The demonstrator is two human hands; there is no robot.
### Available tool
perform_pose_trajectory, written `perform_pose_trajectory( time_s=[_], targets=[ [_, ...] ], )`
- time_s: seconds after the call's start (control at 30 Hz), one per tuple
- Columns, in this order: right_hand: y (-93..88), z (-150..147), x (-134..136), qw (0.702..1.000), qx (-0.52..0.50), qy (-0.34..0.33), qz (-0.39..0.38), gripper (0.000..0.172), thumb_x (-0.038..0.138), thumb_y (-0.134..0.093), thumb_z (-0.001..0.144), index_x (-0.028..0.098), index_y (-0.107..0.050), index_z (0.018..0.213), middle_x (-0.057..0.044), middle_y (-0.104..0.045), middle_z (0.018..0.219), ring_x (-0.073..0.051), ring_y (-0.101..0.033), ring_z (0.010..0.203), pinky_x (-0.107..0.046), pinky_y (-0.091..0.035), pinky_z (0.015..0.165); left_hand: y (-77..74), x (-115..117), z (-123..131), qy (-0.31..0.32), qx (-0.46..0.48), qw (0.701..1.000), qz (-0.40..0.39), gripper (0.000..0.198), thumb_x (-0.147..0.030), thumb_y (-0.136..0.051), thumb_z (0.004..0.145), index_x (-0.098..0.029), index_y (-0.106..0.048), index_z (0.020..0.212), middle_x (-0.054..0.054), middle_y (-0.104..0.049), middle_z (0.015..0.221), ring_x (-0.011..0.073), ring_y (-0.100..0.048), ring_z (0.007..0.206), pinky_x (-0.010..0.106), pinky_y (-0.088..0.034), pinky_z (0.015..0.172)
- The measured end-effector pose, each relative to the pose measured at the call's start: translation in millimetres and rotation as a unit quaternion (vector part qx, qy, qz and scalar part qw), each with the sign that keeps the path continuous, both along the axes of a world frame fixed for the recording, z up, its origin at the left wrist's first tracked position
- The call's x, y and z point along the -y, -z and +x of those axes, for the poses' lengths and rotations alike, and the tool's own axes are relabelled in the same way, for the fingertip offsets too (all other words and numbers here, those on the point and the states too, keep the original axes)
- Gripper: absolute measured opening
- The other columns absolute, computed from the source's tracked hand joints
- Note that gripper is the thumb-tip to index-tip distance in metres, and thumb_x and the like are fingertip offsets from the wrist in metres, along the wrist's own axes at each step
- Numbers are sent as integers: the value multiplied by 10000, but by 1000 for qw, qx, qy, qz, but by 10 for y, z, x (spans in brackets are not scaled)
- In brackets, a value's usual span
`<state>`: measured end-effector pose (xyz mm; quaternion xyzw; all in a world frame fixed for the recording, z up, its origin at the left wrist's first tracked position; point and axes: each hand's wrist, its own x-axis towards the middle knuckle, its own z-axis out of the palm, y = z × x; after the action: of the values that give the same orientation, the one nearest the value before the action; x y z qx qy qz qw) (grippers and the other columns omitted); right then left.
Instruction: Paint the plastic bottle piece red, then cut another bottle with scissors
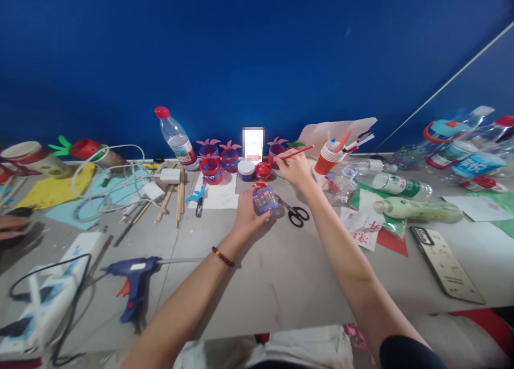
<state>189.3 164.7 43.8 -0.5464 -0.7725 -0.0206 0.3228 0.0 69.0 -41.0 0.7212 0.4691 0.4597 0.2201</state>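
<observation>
With my left hand [246,211] gripping the clear plastic cup [265,201] on my side of the red paint pot [264,170] and my right hand [296,168] pinching the red brush [300,151], I'd best hold the cup steady and load paint sparingly against drips.
</observation>
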Motion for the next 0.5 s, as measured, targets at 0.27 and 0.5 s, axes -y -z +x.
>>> perform_pose_trajectory(
  time_s=[0.27,0.5],
  targets=[
    [-17,-9,26,1000,-29,-8,4,316,288,-506,950,181,-784,844,-115,-770,919,-299,-689,952,-446,-503,909,-12,2,0,3,1,1000,-4,682,-245,-740,680,-209,-465,1303,135,-598,1207,344,-573,1143,547,-484,984],
    [-15,-5,23,1000,-13,-17,3,322,282,-507,939,193,-785,806,-114,-768,858,-300,-688,930,-454,-515,887,-17,6,0,4,10,1000,-3,685,-254,-731,683,-230,-467,1314,122,-602,1235,343,-572,1162,540,-481,989]
  ],
)
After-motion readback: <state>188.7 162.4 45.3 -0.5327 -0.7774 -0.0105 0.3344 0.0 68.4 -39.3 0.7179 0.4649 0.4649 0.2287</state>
